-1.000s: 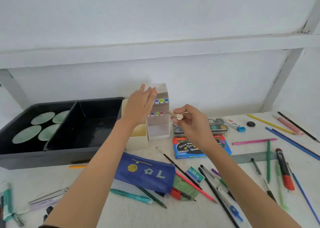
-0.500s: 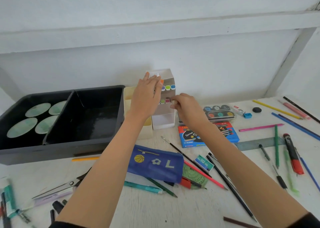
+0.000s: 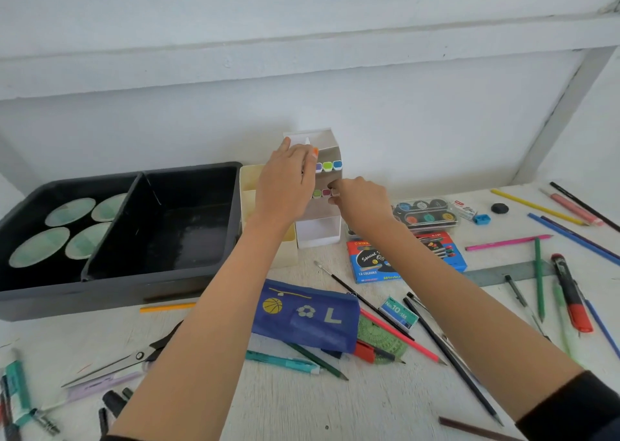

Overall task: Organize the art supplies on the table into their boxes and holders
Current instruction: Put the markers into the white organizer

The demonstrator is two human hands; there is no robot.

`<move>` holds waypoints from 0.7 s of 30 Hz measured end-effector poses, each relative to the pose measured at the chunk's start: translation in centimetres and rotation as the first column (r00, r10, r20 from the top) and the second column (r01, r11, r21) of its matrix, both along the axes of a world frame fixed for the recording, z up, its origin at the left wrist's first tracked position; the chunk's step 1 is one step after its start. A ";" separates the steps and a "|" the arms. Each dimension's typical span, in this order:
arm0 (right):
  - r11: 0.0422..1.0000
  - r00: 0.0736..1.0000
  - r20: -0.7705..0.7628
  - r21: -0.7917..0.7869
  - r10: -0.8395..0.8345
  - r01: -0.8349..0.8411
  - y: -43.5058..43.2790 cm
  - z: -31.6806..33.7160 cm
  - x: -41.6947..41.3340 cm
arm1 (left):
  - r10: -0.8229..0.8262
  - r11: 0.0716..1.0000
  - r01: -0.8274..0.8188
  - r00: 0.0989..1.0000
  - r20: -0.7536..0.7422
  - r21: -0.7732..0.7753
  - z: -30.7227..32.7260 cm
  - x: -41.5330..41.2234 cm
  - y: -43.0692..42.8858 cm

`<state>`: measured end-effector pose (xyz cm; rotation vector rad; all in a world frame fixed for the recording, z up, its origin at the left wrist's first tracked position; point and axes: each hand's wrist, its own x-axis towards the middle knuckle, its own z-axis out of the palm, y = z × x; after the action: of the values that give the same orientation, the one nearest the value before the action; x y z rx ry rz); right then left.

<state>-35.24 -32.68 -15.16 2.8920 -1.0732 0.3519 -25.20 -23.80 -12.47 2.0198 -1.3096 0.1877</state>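
Note:
A white tiered marker holder (image 3: 323, 229) stands against the back wall. Coloured marker caps (image 3: 328, 166) show in its upper shelf and more in the middle shelf. My left hand (image 3: 285, 185) lies flat against the holder's left front, steadying it. My right hand (image 3: 360, 202) pinches the end of a pale marker (image 3: 334, 192) lying in the middle shelf, beside a pink and a green cap. Most of that marker is hidden inside the holder.
A dark two-part bin (image 3: 134, 239) with round discs sits left. A cream cup (image 3: 250, 185) stands beside the holder. Paint set (image 3: 426, 210), crayon box (image 3: 375, 262), blue pouch (image 3: 305, 313), scissors (image 3: 127, 360), ruler (image 3: 503, 272) and several loose pencils and pens cover the table.
My right hand carried the pale marker from in front of the holder to its middle shelf and pushed it in. My left hand stayed on the holder.

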 end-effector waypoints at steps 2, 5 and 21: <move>0.999 0.999 -0.016 0.024 0.028 -0.027 0.1 0.1 -0.4 | -0.002 1.000 0.002 1.000 0.003 0.013 0.0 0.1 0.0; 0.999 0.999 -0.016 -0.012 0.050 -0.050 1.3 -0.3 -2.2 | -0.004 1.000 0.003 1.000 0.007 0.029 0.1 0.0 0.0; 0.913 0.959 0.223 0.403 -0.174 0.073 2.5 -4.5 -18.0 | -0.057 0.991 0.067 0.994 0.088 -0.118 -1.0 -8.0 -3.1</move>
<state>-53.23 -30.20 -19.61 3.1590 -1.5223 0.5770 -33.22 -26.93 -13.44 1.8847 -1.3779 0.3188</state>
